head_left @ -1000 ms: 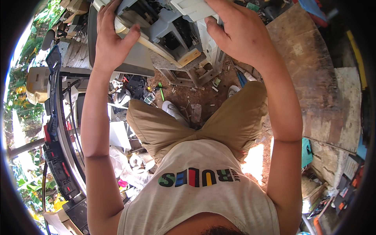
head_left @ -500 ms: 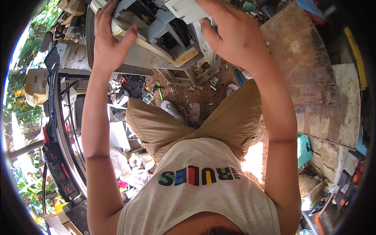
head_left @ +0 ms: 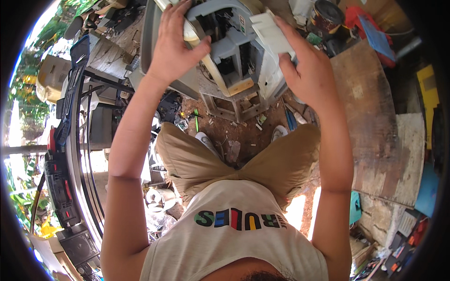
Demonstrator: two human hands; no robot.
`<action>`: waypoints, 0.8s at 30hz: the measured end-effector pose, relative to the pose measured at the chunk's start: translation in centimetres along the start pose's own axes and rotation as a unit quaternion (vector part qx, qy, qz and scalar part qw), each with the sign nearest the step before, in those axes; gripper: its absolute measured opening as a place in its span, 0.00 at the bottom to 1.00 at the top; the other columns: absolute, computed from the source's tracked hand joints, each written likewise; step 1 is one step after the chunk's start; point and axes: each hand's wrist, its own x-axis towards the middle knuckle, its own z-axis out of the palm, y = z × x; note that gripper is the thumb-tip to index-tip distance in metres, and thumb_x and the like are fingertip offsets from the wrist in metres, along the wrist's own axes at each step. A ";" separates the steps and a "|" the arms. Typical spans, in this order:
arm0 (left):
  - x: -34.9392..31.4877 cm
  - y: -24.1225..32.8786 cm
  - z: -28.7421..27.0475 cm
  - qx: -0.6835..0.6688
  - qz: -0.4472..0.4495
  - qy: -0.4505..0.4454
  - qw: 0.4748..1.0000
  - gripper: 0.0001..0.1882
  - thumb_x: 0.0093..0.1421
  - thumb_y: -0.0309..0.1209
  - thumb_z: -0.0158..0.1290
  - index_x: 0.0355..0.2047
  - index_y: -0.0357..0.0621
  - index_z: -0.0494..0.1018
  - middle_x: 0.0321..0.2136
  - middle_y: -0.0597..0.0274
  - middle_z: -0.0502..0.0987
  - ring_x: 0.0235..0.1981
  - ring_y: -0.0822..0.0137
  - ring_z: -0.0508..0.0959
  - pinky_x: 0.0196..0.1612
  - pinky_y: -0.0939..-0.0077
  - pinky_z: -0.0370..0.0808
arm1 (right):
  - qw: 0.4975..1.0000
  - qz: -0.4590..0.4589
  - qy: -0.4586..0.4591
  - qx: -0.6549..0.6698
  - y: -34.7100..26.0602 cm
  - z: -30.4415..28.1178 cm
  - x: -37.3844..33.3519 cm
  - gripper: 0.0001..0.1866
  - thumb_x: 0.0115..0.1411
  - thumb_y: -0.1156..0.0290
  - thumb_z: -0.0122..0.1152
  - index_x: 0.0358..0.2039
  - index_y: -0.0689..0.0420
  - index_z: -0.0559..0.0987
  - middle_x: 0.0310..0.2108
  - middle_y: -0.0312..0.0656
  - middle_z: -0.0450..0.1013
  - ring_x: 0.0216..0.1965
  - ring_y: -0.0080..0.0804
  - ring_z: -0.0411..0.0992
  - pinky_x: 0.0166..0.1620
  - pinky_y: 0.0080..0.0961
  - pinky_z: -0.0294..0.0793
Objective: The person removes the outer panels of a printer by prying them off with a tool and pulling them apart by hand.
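Note:
A grey plastic machine housing (head_left: 233,35) with an open, hollow interior stands in front of me at the top of the view. My left hand (head_left: 176,54) is wrapped over its pale left edge, thumb on the inner side and fingers over the rim. At the housing's right side, my right hand (head_left: 309,70) grips a white plastic panel (head_left: 271,36), the thumb on the near face and the fingers along its outer edge. Whether the panel is still joined to the housing I cannot tell. Below the housing is a grey open-framed stand (head_left: 222,111).
Scraps and a green-handled tool (head_left: 197,121) lie on the dirt floor near my shoes. A worn wooden board (head_left: 363,98) is at the right. A dark round can (head_left: 327,16) stands at the far right. Metal rails (head_left: 79,140) and stacked electronics crowd the left.
The housing, panel and both hands sit lower and further right in view, and more of the housing's top shows. Both hands keep their grip.

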 end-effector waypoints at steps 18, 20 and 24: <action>-2.3 -1.8 2.0 -0.006 0.019 0.073 0.997 0.47 0.44 0.36 0.68 0.62 0.36 0.57 0.62 0.40 0.59 0.66 0.39 0.57 0.66 0.53 0.58 | 1.000 -0.004 0.005 0.018 -0.7 -0.6 0.2 0.34 0.55 0.75 0.58 0.64 0.46 0.67 0.43 0.48 0.77 0.31 0.47 0.77 0.35 0.40 0.77; -2.1 -1.6 1.8 0.012 0.026 0.075 0.997 0.46 0.44 0.36 0.67 0.61 0.36 0.58 0.61 0.41 0.61 0.65 0.40 0.58 0.66 0.53 0.59 | 1.000 -0.008 0.009 0.003 -0.7 -0.4 0.0 0.34 0.55 0.75 0.58 0.64 0.46 0.68 0.43 0.47 0.77 0.31 0.47 0.77 0.35 0.40 0.77; -2.0 -1.5 1.5 0.017 0.037 0.071 0.997 0.45 0.43 0.35 0.68 0.60 0.36 0.60 0.61 0.42 0.63 0.64 0.42 0.60 0.65 0.54 0.61 | 0.999 -0.033 0.029 0.012 -0.3 -0.4 0.0 0.33 0.55 0.75 0.59 0.63 0.46 0.68 0.43 0.46 0.78 0.31 0.46 0.77 0.34 0.39 0.77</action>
